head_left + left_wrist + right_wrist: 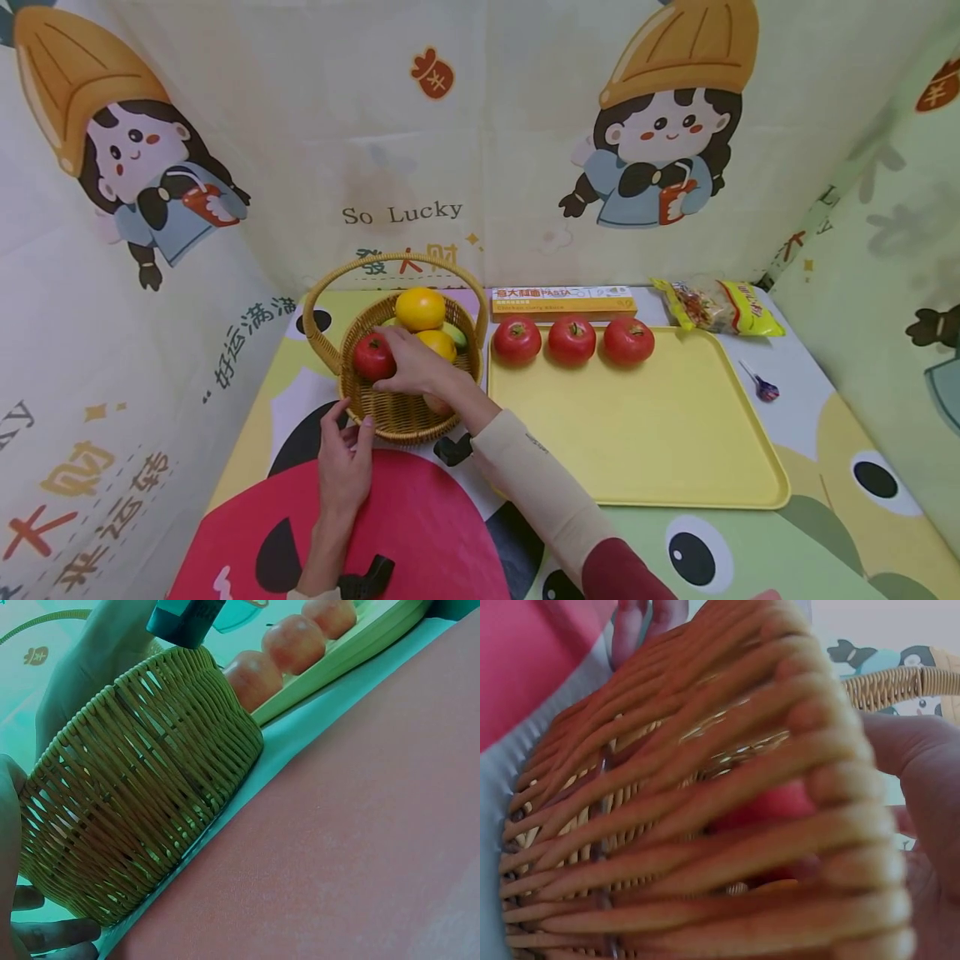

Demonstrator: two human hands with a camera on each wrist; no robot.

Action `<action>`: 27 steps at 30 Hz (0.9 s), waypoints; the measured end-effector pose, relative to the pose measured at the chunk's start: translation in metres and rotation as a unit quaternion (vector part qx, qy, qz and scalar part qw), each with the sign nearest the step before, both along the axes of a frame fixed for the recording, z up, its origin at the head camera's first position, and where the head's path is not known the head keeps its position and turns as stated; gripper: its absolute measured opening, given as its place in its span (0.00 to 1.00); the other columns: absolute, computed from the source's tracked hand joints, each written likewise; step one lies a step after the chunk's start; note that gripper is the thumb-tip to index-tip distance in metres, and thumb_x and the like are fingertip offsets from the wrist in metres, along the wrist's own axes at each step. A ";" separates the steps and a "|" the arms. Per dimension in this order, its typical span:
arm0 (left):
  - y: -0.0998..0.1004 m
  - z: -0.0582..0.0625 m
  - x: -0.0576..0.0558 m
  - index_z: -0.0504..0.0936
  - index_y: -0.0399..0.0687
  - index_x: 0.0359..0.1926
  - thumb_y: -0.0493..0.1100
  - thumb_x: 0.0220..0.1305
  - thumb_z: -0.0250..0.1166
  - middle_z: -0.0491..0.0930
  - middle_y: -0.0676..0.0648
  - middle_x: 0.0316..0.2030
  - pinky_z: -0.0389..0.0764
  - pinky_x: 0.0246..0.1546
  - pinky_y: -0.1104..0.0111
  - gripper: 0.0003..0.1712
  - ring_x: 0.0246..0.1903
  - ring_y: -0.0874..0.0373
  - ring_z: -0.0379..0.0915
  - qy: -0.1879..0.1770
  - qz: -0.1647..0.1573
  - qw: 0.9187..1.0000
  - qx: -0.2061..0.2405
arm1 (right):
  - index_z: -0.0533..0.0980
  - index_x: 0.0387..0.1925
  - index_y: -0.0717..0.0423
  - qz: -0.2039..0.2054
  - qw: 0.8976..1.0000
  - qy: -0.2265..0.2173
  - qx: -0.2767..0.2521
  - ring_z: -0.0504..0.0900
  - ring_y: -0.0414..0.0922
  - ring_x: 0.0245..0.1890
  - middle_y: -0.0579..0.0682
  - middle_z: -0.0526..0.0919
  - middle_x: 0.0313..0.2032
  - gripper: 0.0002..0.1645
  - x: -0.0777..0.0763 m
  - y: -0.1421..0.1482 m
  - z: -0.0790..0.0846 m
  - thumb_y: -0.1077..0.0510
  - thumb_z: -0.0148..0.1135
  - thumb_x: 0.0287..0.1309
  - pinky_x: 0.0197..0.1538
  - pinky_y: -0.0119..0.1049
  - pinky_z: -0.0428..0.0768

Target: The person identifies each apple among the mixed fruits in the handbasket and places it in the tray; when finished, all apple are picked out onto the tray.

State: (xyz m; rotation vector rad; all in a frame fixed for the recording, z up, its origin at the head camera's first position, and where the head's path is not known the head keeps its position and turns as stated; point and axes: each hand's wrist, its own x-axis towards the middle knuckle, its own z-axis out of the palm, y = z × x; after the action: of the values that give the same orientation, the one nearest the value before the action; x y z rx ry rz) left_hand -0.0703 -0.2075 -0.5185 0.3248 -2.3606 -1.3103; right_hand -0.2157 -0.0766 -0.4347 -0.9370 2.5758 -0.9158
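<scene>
My right hand (416,362) reaches into the wicker basket (397,425) from above. Its thumb and fingers grip a red tomato (372,358) at the basket's left side. Through the weave in the right wrist view, red skin (772,810) shows behind the basket wall. By the near left side of the basket is my left hand (345,467), its fingers loosely bent at the outer wall. In the left wrist view its fingers (60,934) lie low against the wickerwork. Two yellow fruits (420,309), something green (454,335) and a partly hidden brownish-pink item (437,405) are also in the basket.
A yellow tray (637,433) lies right of the basket, with three tomatoes (572,340) along its far edge. Behind it stands a pasta box (562,305). A clear and yellow food packet (720,307) and a lollipop (765,388) lie to the right. The basket's handle (318,333) arches upward.
</scene>
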 end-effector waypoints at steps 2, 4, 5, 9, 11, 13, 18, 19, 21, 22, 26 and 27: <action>0.000 -0.001 -0.001 0.63 0.50 0.71 0.50 0.74 0.58 0.78 0.36 0.56 0.67 0.41 0.91 0.29 0.51 0.45 0.83 0.004 -0.002 1.000 0.003 | 0.52 0.78 0.48 0.001 1.000 0.007 0.012 0.68 0.50 0.68 0.52 0.63 0.73 0.56 0.000 -0.001 0.001 0.47 0.74 0.55 0.69 0.43 0.72; 0.001 -0.001 -0.001 0.63 0.50 0.71 0.49 0.74 0.58 0.78 0.36 0.55 0.67 0.41 0.92 0.29 0.50 0.45 0.83 0.010 -0.001 1.000 0.005 | 0.52 0.78 0.48 0.000 1.000 0.012 0.023 0.66 0.53 0.68 0.52 0.62 0.74 0.57 0.000 -0.002 0.002 0.48 0.74 0.55 0.68 0.44 0.73; 0.001 -0.001 -0.001 0.64 0.50 0.71 0.49 0.74 0.58 0.79 0.35 0.55 0.67 0.41 0.92 0.29 0.50 0.45 0.83 0.013 0.000 1.000 0.005 | 0.51 0.78 0.47 -0.002 1.000 0.013 0.028 0.66 0.53 0.68 0.53 0.62 0.74 0.57 0.000 -0.003 0.002 0.48 0.74 0.55 0.67 0.45 0.73; 0.001 -0.001 -0.002 0.64 0.49 0.70 0.49 0.73 0.58 0.79 0.35 0.54 0.66 0.41 0.93 0.29 0.49 0.45 0.83 0.014 0.003 1.000 0.005 | 0.51 0.79 0.48 -0.015 0.999 0.013 0.045 0.65 0.54 0.68 0.56 0.61 0.74 0.58 0.003 -0.006 0.003 0.49 0.74 0.54 0.66 0.44 0.74; 0.001 -0.001 -0.001 0.64 0.50 0.70 0.49 0.73 0.58 0.79 0.36 0.54 0.66 0.41 0.93 0.29 0.50 0.45 0.83 0.010 0.003 1.000 0.004 | 0.53 0.78 0.49 -0.026 0.998 0.015 0.056 0.64 0.53 0.67 0.57 0.60 0.74 0.58 0.004 -0.008 0.003 0.49 0.75 0.53 0.66 0.43 0.74; 0.001 -0.001 -0.001 0.64 0.50 0.70 0.50 0.73 0.58 0.79 0.36 0.54 0.67 0.41 0.92 0.29 0.50 0.45 0.83 0.007 0.002 1.000 0.005 | 0.55 0.78 0.51 -0.032 0.997 0.023 0.073 0.64 0.52 0.68 0.57 0.59 0.74 0.57 0.006 -0.009 0.003 0.48 0.76 0.53 0.66 0.42 0.73; 0.002 -0.001 -0.001 0.64 0.50 0.70 0.49 0.73 0.58 0.79 0.36 0.53 0.68 0.41 0.91 0.29 0.49 0.46 0.83 0.008 0.001 1.000 0.006 | 0.64 0.73 0.56 -0.020 0.991 0.060 0.121 0.65 0.52 0.68 0.58 0.60 0.70 0.51 0.011 -0.012 0.000 0.45 0.76 0.52 0.65 0.39 0.74; 0.002 -0.002 -0.001 0.64 0.50 0.70 0.49 0.73 0.58 0.80 0.36 0.53 0.68 0.41 0.91 0.29 0.48 0.46 0.84 0.010 0.002 1.000 0.005 | 0.65 0.72 0.57 -0.015 0.989 0.067 0.129 0.65 0.52 0.68 0.59 0.60 0.70 0.51 0.012 -0.013 0.000 0.44 0.76 0.52 0.65 0.38 0.74; 0.002 -0.002 -0.001 0.64 0.49 0.70 0.47 0.73 0.58 0.80 0.36 0.53 0.68 0.41 0.92 0.28 0.48 0.45 0.84 0.015 0.002 1.000 0.005 | 0.66 0.71 0.57 -0.008 0.987 0.077 0.142 0.67 0.52 0.67 0.58 0.62 0.68 0.50 0.013 -0.013 -0.001 0.43 0.75 0.51 0.64 0.37 0.74; 0.002 -0.002 -0.001 0.65 0.48 0.70 0.47 0.73 0.58 0.79 0.36 0.53 0.68 0.41 0.92 0.28 0.47 0.44 0.84 0.017 0.002 1.000 0.006 | 0.66 0.71 0.57 -0.003 0.985 0.083 0.148 0.68 0.51 0.66 0.58 0.64 0.68 0.50 0.014 -0.014 -0.001 0.43 0.75 0.51 0.64 0.36 0.74; 0.002 -0.002 -0.001 0.64 0.47 0.71 0.46 0.74 0.58 0.79 0.35 0.52 0.68 0.41 0.92 0.28 0.47 0.42 0.83 0.019 -0.002 1.000 0.011 | 0.65 0.71 0.53 0.022 0.981 0.101 0.163 0.71 0.48 0.64 0.54 0.69 0.66 0.50 0.015 -0.014 -0.003 0.42 0.76 0.51 0.64 0.35 0.74; 0.002 -0.001 -0.001 0.64 0.47 0.71 0.46 0.74 0.58 0.80 0.34 0.52 0.68 0.41 0.93 0.28 0.47 0.41 0.83 0.018 -0.002 1.000 0.013 | 0.65 0.71 0.52 0.029 0.981 0.100 0.164 0.72 0.48 0.63 0.54 0.69 0.66 0.50 0.015 -0.014 -0.004 0.42 0.76 0.50 0.64 0.35 0.74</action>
State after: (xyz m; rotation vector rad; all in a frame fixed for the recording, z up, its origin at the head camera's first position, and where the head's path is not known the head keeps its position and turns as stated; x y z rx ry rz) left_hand -0.0712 -0.2051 -0.5198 0.3013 -2.3179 -1.3389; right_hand -0.2004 -0.0907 -0.4383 -1.0429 2.7320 -0.3768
